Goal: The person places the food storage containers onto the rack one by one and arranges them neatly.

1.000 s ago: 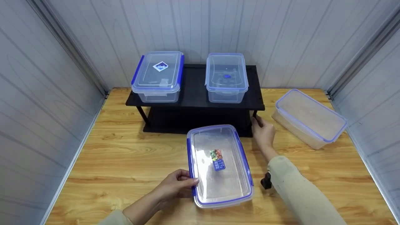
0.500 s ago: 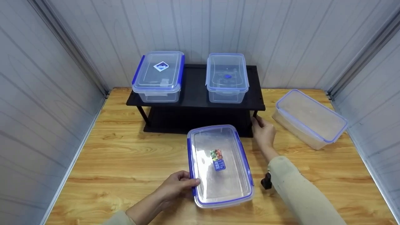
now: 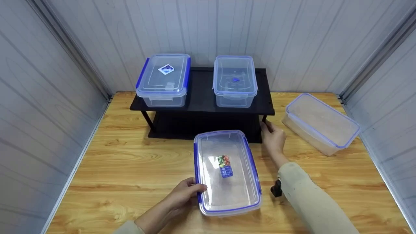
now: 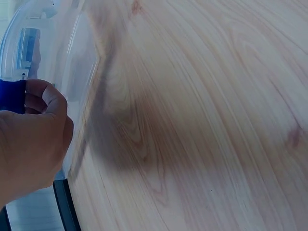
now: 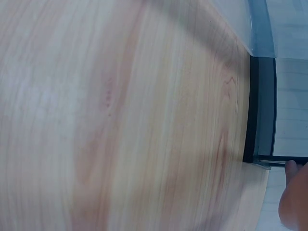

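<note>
In the head view, my left hand (image 3: 183, 196) grips the left edge of a clear lidded food container (image 3: 227, 191), its thumb over the blue clip. A fruit-coloured label is on the lid. The left wrist view shows the same hand's curled fingers at the blue clip. This container sits in front of a black two-tier rack (image 3: 201, 87). My right hand (image 3: 273, 138) holds the rack's front right post, fingers around it. At its edge, the right wrist view catches part of that hand (image 5: 294, 199) against the dark rack (image 5: 262, 110).
Two clear lidded containers stand on the top tier, one with a diamond label (image 3: 159, 81) at left and another (image 3: 235, 84) at right. A further container with a pale blue rim (image 3: 321, 122) lies angled on the wooden table (image 3: 107, 182) at right. Panelled walls enclose the table.
My left forearm has shifted slightly right, and the glare on the held container's lid has changed a little. The right hand stays on the post; the other containers have not moved.
</note>
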`<control>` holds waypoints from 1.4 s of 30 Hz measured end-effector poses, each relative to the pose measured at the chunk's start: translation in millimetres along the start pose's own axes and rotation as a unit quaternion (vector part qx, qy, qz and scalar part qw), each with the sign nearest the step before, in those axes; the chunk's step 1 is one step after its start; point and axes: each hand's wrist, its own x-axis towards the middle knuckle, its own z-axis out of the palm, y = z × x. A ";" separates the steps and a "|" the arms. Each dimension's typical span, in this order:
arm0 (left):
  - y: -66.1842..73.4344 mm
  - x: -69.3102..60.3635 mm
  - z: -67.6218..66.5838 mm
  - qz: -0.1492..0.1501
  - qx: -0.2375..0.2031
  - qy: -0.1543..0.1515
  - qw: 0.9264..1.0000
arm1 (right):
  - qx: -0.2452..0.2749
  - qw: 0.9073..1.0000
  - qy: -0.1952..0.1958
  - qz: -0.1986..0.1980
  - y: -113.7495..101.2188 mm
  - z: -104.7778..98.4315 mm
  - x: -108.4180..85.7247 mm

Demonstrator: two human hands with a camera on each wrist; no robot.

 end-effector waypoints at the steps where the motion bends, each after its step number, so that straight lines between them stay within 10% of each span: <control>1: 0.1 0.0 -0.4 0.001 0.003 0.003 1.000 | 0.000 1.000 -0.001 0.001 -0.1 0.1 0.0; 42: 78.6 -24.6 -60.7 0.021 0.083 0.020 0.996 | -0.001 1.000 -0.005 0.006 -1.5 -0.5 -1.2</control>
